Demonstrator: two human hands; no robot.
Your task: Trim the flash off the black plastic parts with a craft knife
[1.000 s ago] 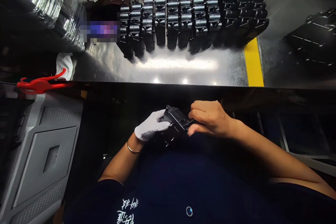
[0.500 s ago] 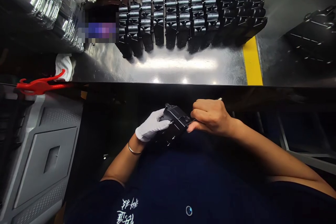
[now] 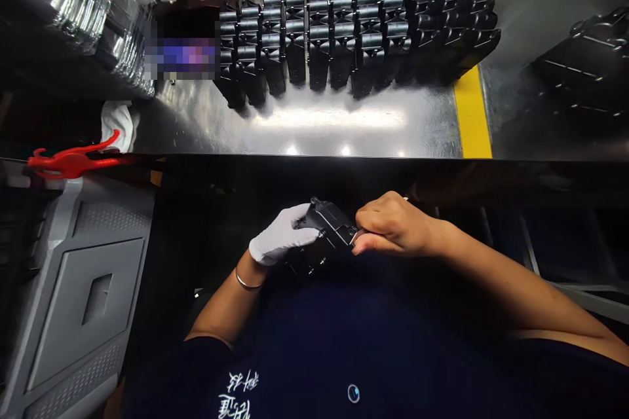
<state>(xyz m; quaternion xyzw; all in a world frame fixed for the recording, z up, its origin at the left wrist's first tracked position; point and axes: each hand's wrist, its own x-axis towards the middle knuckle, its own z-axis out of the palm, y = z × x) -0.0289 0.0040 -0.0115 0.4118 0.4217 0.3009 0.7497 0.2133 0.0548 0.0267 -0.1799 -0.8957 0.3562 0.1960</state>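
In the head view my left hand, in a white glove, is closed around a black moulded plastic part. The part is tilted in front of my dark shirt, and its underside blends into the dark. My bare right hand is closed at the part's right end, with thumb and forefinger by its edge. It grips a slim tool, mostly hidden in the fist; only a pale end shows above the knuckles. What kind of tool it is I cannot make out.
Several rows of similar black parts stand on the metal table, left of a yellow stripe. Clear-wrapped stacks are at the left. A red-handled tool lies over a grey plastic case. Further black parts lie right.
My right hand has dipped slightly and turned at the part's edge. The black part has tilted a little in my left hand, which keeps its hold.
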